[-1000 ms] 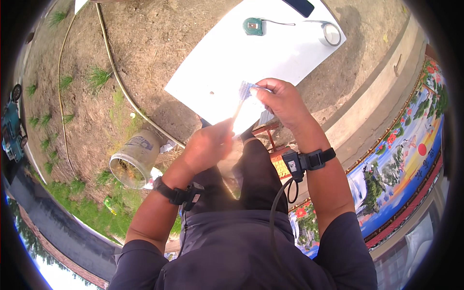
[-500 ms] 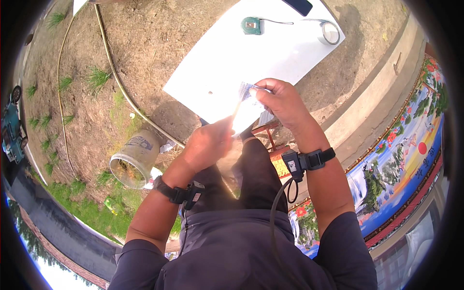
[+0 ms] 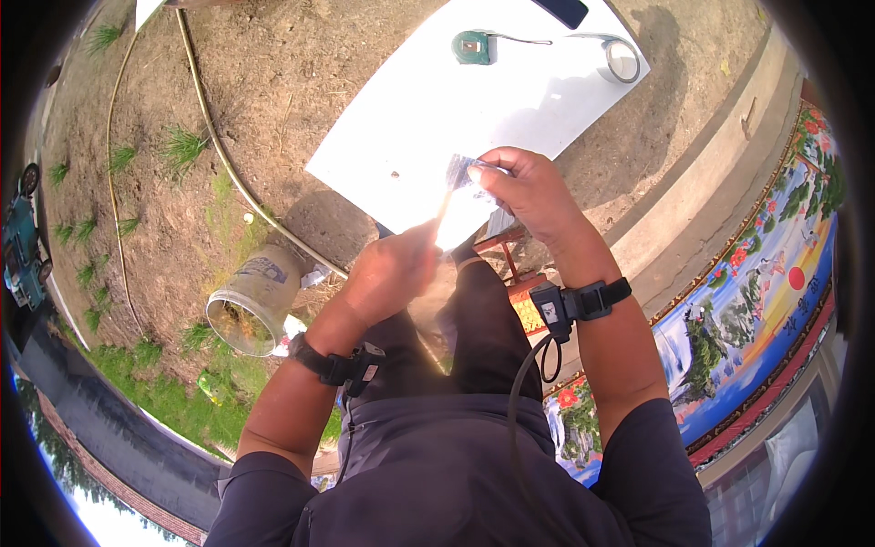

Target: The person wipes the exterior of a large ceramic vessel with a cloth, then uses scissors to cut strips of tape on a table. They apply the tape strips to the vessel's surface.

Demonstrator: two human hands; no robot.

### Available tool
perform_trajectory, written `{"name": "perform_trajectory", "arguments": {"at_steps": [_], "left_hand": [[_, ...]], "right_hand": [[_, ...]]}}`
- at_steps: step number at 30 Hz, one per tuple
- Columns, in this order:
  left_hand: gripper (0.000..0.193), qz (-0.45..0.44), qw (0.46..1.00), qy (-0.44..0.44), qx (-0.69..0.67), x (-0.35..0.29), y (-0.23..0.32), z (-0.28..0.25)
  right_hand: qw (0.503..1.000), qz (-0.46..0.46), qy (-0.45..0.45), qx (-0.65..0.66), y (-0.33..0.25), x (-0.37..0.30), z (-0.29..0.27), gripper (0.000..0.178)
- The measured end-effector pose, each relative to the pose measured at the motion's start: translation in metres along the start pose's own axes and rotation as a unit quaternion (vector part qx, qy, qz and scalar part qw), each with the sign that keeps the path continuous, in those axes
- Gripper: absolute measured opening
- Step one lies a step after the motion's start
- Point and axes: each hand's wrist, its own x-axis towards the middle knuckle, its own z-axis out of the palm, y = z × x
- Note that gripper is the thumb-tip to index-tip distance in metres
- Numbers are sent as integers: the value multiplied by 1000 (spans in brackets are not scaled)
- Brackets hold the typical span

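Observation:
My right hand pinches a small, thin blue-and-white printed piece between thumb and fingers, over the near edge of a white tabletop. From this piece a narrow tan strip, like a thin stick, slants down to my left hand. My left hand's fingers are closed around its lower end, with the fingertips partly hidden and slightly blurred. Glare washes out the area between the hands, so what the printed piece is cannot be made out. Both wrists wear black straps with small devices.
On the tabletop are a green tape measure, a roll of tape and a dark flat object. A whitish bucket lies tipped at left beside a hose. A colourful painted panel stretches along the right.
The printed piece and the thin stick have tilted very slightly to the left. Both hands stay almost in place.

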Motion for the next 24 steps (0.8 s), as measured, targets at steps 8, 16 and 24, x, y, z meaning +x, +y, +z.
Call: {"name": "perform_trajectory", "arguments": {"at_steps": [8, 16, 24], "left_hand": [[37, -28, 1000, 11, -1, 1, 9, -4], [42, -51, 998, 14, -19, 2, 11, -2], [44, -44, 999, 20, -23, 3, 7, 0]], "right_hand": [[1000, -6, 2, -8, 4, 3, -3, 15], [999, -3, 1, -42, -3, 0, -4, 19], [996, -14, -6, -86, -3, -1, -4, 23]]}}
